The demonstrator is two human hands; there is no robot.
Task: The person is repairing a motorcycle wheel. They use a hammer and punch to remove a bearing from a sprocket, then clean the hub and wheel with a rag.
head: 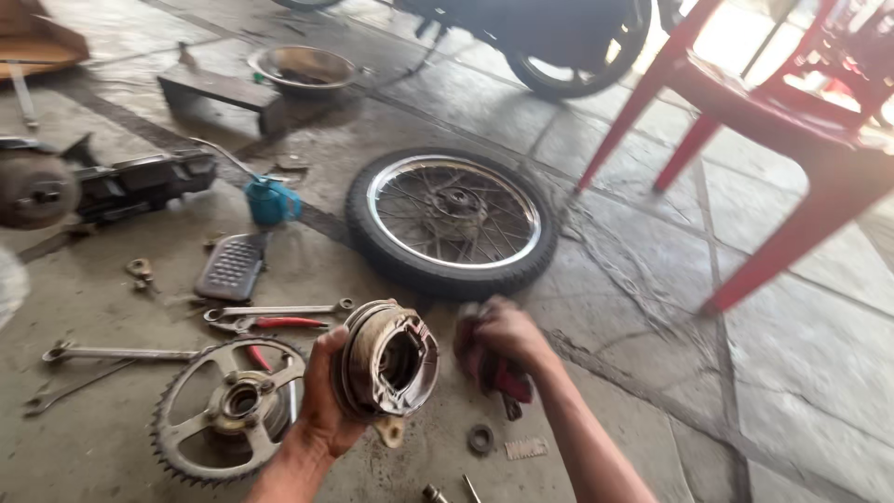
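Gripping a round, rusty metal brake plate (386, 360), left hand (326, 396) clasps its rim, held upright above the concrete floor (792, 373). Right hand (507, 333) is clenched on a crumpled red rag (489, 368) just beside the plate. Toothed steel sprocket (228, 405) lies flat below-left, wrenches (277, 310) near it; spoked wheel (453, 219) with rubber tyre behind; blue oil can (272, 200).

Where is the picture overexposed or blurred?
Head view: daylight burns out the top right behind the red chair; the right hand with its red rag is motion-blurred; the brake plate in the left hand stays fairly sharp.
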